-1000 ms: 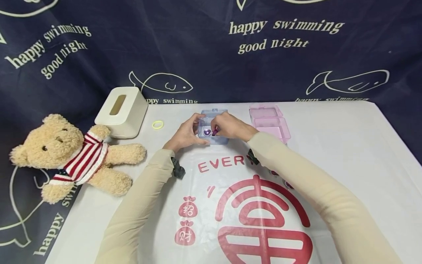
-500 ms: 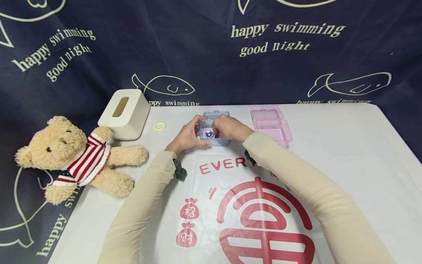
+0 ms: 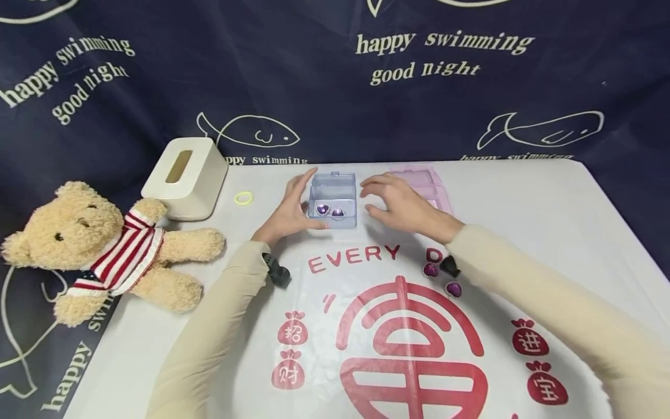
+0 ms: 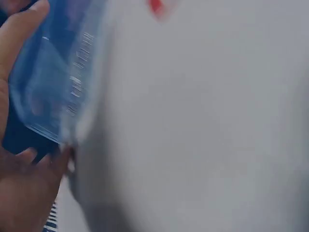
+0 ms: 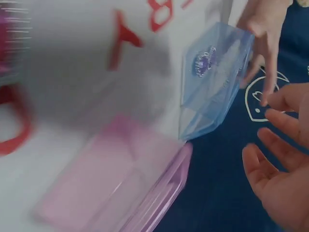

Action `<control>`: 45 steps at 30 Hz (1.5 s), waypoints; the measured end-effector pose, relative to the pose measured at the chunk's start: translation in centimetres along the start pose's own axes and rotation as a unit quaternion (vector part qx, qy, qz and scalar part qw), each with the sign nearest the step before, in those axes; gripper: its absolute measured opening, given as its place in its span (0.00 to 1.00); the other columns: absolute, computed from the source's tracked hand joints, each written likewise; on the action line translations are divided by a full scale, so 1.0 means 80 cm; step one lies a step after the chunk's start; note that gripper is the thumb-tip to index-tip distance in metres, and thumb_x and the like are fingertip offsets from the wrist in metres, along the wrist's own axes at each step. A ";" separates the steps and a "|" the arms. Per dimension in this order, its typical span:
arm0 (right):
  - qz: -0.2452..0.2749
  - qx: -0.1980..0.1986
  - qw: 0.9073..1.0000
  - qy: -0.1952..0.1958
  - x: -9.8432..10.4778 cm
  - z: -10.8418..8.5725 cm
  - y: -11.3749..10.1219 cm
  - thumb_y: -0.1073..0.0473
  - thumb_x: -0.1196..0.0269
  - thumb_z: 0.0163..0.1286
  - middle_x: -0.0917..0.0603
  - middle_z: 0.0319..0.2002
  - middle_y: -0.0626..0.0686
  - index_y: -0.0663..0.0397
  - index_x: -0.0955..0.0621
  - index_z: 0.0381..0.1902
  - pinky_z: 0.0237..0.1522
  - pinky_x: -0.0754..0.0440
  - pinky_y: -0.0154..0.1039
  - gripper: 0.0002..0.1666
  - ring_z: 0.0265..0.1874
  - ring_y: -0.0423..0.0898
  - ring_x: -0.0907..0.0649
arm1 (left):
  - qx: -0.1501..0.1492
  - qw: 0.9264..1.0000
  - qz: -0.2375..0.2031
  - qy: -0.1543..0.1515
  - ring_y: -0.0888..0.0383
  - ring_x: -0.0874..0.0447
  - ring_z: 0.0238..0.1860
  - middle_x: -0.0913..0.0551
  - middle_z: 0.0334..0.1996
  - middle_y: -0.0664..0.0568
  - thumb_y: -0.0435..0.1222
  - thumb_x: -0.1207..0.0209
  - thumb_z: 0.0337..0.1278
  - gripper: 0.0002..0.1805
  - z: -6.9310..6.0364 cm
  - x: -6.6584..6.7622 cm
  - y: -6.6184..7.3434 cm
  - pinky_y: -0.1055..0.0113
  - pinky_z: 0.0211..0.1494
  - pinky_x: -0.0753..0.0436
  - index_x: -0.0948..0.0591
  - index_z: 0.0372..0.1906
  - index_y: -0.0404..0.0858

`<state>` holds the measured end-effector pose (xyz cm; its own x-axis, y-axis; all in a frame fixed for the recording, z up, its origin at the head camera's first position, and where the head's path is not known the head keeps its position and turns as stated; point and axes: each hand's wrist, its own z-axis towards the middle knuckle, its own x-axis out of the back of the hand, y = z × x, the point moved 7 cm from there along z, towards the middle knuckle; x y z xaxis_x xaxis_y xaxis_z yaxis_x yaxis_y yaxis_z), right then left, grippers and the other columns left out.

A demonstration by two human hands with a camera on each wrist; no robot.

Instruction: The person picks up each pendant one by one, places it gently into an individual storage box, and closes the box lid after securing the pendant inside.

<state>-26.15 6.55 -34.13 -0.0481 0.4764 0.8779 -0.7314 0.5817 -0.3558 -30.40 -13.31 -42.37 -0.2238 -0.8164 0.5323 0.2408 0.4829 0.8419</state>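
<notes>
A clear blue plastic box (image 3: 332, 201) stands with its lid raised at the back. Inside lie two purple gem pieces with silvery edges (image 3: 338, 213). My left hand (image 3: 288, 210) spans the box's left side, thumb along its front corner and index finger straight; how firmly it touches is unclear. To the right of the box, my right hand (image 3: 400, 203) hovers with loosely bent fingers, holding nothing. Behind it is a clear pink box (image 3: 441, 198), lid up, partly hidden. Two more purple gem pieces, one round-looking (image 3: 430, 270) and one heart-shaped (image 3: 453, 289), lie near my right wrist.
A yellow ring-shaped band (image 3: 243, 198) lies left of the blue box. Farther left are a white tissue box (image 3: 183, 177) and a teddy bear (image 3: 110, 250) in a striped shirt. A dark blue printed cloth (image 3: 335, 81) hangs behind the white table.
My right hand has let go of a purple gem piece in the blue box and pulled out to the right. The left hand's index finger has straightened. The gem pieces by my right wrist are uncovered.
</notes>
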 end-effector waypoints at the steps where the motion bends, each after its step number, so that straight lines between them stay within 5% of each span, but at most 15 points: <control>1: 0.000 -0.004 1.000 0.013 0.009 -0.015 0.001 0.65 0.38 0.61 0.18 0.52 0.64 0.66 0.18 0.43 0.63 0.28 0.53 0.13 0.55 0.59 0.22 | -0.008 1.000 0.014 0.019 0.47 0.53 0.76 0.58 0.76 0.46 0.39 0.19 0.26 0.66 0.000 0.005 0.010 0.49 0.73 0.36 0.48 0.74 0.66; 6: -0.010 -0.025 0.999 0.043 0.044 -0.093 0.006 0.65 0.36 0.59 0.18 0.51 0.62 0.64 0.18 0.46 0.58 0.24 0.56 0.16 0.54 0.58 0.21 | -0.094 0.990 0.042 0.092 0.55 0.52 0.76 0.53 0.76 0.53 0.46 0.20 0.27 0.58 0.002 0.005 0.088 0.47 0.74 0.41 0.39 0.71 0.64; 9: -0.017 -0.037 0.998 0.050 0.049 -0.134 0.006 0.66 0.34 0.57 0.18 0.50 0.61 0.62 0.18 0.46 0.53 0.22 0.57 0.17 0.52 0.58 0.20 | -0.135 0.988 0.019 0.066 0.59 0.48 0.74 0.47 0.74 0.52 0.43 0.21 0.33 0.53 0.006 -0.025 0.136 0.52 0.73 0.37 0.36 0.71 0.58; 13: -0.021 -0.050 0.997 0.048 0.035 -0.171 0.001 0.65 0.30 0.54 0.18 0.49 0.61 0.61 0.17 0.44 0.50 0.19 0.55 0.17 0.50 0.57 0.19 | -0.120 0.993 0.004 -0.009 0.58 0.45 0.74 0.43 0.74 0.51 0.43 0.23 0.38 0.53 0.016 -0.085 0.163 0.56 0.72 0.33 0.39 0.73 0.56; 18: -0.038 -0.067 0.997 0.014 0.008 -0.200 0.001 0.62 0.27 0.53 0.19 0.50 0.61 0.62 0.18 0.47 0.49 0.17 0.52 0.22 0.51 0.56 0.18 | -0.056 0.996 0.036 -0.064 0.53 0.41 0.72 0.40 0.72 0.46 0.46 0.23 0.36 0.59 0.031 -0.147 0.146 0.54 0.72 0.34 0.46 0.75 0.54; 22: -0.042 -0.085 0.995 -0.012 -0.008 -0.211 0.006 0.61 0.28 0.55 0.19 0.53 0.62 0.61 0.19 0.51 0.52 0.18 0.53 0.25 0.53 0.57 0.19 | -0.008 0.997 0.038 -0.074 0.51 0.40 0.72 0.40 0.71 0.43 0.46 0.22 0.33 0.63 0.042 -0.174 0.117 0.55 0.72 0.34 0.49 0.76 0.52; 25: -0.042 -0.092 0.995 -0.021 -0.016 -0.215 0.009 0.61 0.29 0.56 0.18 0.51 0.61 0.59 0.18 0.51 0.52 0.19 0.53 0.23 0.52 0.57 0.20 | -0.005 0.998 0.021 -0.062 0.51 0.37 0.69 0.37 0.69 0.43 0.45 0.21 0.32 0.63 0.050 -0.185 0.103 0.56 0.71 0.32 0.48 0.75 0.51; 33: -0.060 -0.039 0.997 0.003 -0.020 -0.212 0.002 0.64 0.28 0.55 0.15 0.39 0.52 0.58 0.16 0.38 0.45 0.19 0.46 0.11 0.41 0.49 0.19 | -0.028 0.998 -0.048 -0.022 0.54 0.26 0.60 0.26 0.61 0.47 0.38 0.21 0.33 0.49 0.061 -0.196 0.091 0.66 0.65 0.26 0.33 0.67 0.47; 45: -0.066 -0.036 0.997 0.000 -0.019 -0.209 0.004 0.64 0.27 0.53 0.15 0.37 0.52 0.58 0.15 0.37 0.42 0.18 0.45 0.12 0.39 0.49 0.19 | -0.030 0.998 -0.052 -0.027 0.53 0.22 0.56 0.24 0.60 0.45 0.37 0.20 0.30 0.49 0.066 -0.193 0.093 0.66 0.60 0.22 0.31 0.66 0.45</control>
<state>-14.94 17.01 -40.94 0.0458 0.3931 0.9183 -0.6802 0.6855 -0.2595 -30.12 4.51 -43.88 -0.2997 -0.8421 0.4484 0.2700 0.3759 0.8864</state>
